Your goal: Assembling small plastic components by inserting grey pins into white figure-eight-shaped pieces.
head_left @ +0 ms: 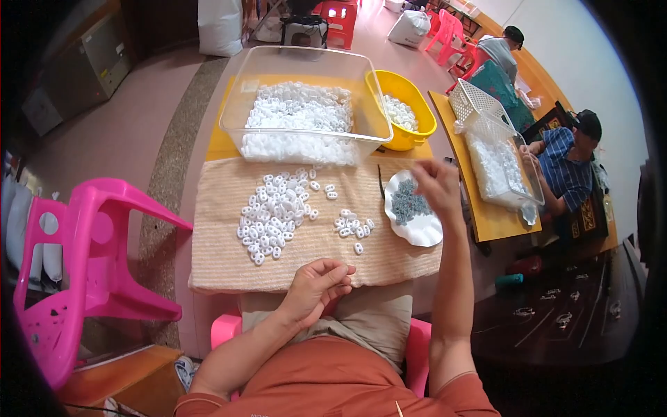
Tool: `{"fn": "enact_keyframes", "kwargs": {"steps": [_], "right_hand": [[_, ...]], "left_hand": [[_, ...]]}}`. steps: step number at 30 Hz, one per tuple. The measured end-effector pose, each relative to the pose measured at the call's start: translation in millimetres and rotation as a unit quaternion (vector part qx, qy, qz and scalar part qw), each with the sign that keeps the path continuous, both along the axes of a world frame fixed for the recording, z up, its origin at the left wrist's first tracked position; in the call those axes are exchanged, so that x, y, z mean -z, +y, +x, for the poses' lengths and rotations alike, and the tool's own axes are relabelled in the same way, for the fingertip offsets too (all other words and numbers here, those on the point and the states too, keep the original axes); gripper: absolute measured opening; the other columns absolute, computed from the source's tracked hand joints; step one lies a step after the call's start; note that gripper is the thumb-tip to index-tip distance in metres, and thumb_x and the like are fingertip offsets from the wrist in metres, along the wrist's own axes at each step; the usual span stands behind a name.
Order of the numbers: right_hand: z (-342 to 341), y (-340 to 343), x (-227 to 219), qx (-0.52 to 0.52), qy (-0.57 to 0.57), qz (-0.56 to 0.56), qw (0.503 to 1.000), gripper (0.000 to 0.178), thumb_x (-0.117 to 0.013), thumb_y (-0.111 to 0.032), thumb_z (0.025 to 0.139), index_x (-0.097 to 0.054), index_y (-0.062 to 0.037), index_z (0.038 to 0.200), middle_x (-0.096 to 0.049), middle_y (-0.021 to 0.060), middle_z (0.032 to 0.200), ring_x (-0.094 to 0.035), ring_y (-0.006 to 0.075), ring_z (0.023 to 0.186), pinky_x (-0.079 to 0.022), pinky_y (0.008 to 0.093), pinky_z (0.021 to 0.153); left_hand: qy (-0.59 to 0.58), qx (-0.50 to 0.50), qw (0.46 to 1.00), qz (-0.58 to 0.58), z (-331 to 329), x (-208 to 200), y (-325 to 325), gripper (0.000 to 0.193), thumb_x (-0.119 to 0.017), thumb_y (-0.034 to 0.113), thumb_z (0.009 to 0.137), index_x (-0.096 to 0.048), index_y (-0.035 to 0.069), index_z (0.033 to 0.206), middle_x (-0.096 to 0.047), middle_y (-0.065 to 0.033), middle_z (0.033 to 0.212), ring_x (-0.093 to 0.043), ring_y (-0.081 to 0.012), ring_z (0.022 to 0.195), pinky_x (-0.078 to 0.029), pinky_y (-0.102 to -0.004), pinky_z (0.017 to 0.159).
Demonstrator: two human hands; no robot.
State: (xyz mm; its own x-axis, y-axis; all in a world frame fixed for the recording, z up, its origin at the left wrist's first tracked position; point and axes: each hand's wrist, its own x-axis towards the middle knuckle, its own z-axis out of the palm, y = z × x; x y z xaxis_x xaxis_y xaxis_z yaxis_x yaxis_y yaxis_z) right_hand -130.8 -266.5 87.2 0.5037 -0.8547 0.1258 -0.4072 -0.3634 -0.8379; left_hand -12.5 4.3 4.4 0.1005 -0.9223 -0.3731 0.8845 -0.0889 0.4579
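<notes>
My left hand [318, 286] is at the near edge of the cloth-covered table, thumb and fingertips pressed together in a pinch. Whatever sits between them is too small to make out. My right hand [439, 185] is raised over the white wavy-rimmed plate [420, 232], its fingers curled together; their tips and anything in them cannot be made out. Small grey pieces [408, 206] lie heaped on that plate. On the cloth, a large pile of white oval plastic parts with two holes [272, 221] spreads at the left. A smaller cluster of the same parts [353, 224] lies mid-table.
Behind the cloth [229, 208] stand a clear bin [306, 147] of white parts and a yellow tub [417, 139]. A pink chair [90, 257] is at the left. To the right, a person [566, 163] works at another table [490, 224].
</notes>
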Motion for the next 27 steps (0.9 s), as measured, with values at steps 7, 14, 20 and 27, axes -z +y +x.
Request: {"fn": "enact_keyframes", "kwargs": {"steps": [7, 14, 20, 27], "right_hand": [[31, -53, -10, 0.012, -0.202, -0.061, 0.977, 0.037, -0.062, -0.011, 0.089, -0.056, 0.0083, 0.12, -0.063, 0.0085, 0.088, -0.059, 0.0111, 0.065, -0.05, 0.0225, 0.061], [15, 20, 31, -0.149, -0.011, 0.034, 0.988, 0.015, -0.067, -0.005, 0.084, -0.067, 0.0036, 0.095, -0.063, 0.001, 0.074, -0.056, 0.0067, 0.064, -0.046, 0.0217, 0.059], [3, 94, 33, -0.194, 0.148, -0.007, 0.97, 0.017, -0.072, -0.008, 0.078, -0.068, 0.003, 0.091, -0.065, 0.0104, 0.072, -0.061, 0.0136, 0.066, -0.048, 0.0271, 0.062], [-4, 119, 45, -0.18, 0.254, -0.142, 0.94, 0.015, -0.065, -0.019, 0.079, -0.07, -0.0066, 0.087, -0.065, 0.0129, 0.077, -0.063, 0.0308, 0.073, -0.049, 0.04, 0.067]], "left_hand": [[-0.002, -0.009, 1.0, -0.009, 2, 0, 0, 0.011, -0.063, 0.01, 0.09, -0.062, 0.002, 0.098, -0.066, -0.0081, 0.096, -0.063, -0.011, 0.079, -0.056, -0.0254, 0.072], [-0.032, -0.024, 0.999, -0.015, 6, 1, -1, 0.009, -0.061, 0.008, 0.091, -0.062, 0.001, 0.098, -0.066, -0.0092, 0.096, -0.063, -0.0117, 0.077, -0.057, -0.0282, 0.073], [-0.058, -0.036, 0.998, -0.019, 8, 5, -2, 0.011, -0.062, 0.009, 0.091, -0.062, 0.001, 0.098, -0.065, -0.0088, 0.093, -0.064, -0.0119, 0.075, -0.057, -0.0261, 0.071], [-0.063, -0.05, 0.997, -0.008, 6, 3, -2, 0.011, -0.062, 0.01, 0.091, -0.063, 0.001, 0.098, -0.067, -0.0078, 0.094, -0.063, -0.011, 0.073, -0.056, -0.0232, 0.068]]}}
